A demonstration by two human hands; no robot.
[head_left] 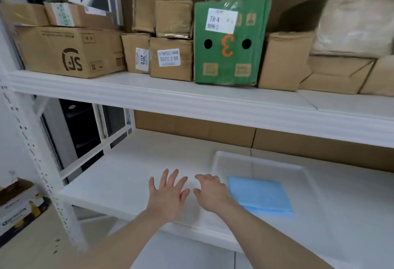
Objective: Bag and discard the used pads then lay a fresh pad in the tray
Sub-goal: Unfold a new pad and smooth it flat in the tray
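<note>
Left hand (pixel 167 196): was extended over the lower shelf (pixel 128 175), palm down, fingers straight and spread; grip open, holding nothing.
Right hand (pixel 211 192): was extended just beside the left hand, at the left rim of the tray (pixel 266 162); fingers bent loosely downward, grip relaxed, holding nothing. Contact with the tray rim could not be determined.
Hand spacing: the two hands were near each other but apart, with bare shelf visible between them.
Tray: a shallow white rectangular tray sat on the lower shelf, to the right of both hands.
Fresh pad (pixel 261 196): a light blue pad lay folded flat inside the tray, in its front part, just beside the right hand; the rear part of the tray floor was uncovered.
Lower shelf: a white board in a white metal rack; brown cardboard panels stood along its back.
Upper shelf (pixel 191 96): carried a row of stacked brown cartons, one large carton (pixel 70 52) at the left with a dark printed logo.
Green box (pixel 229 42): stood upright on the upper shelf near the middle, with a white label, an orange "3" and two round holes.
Wrapped bundle (pixel 356 25): a pale bundle rested on cartons at the right end of the upper shelf.
Floor, lower left: a printed carton (pixel 19 209) stood beside the rack upright (pixel 36 162).
</note>
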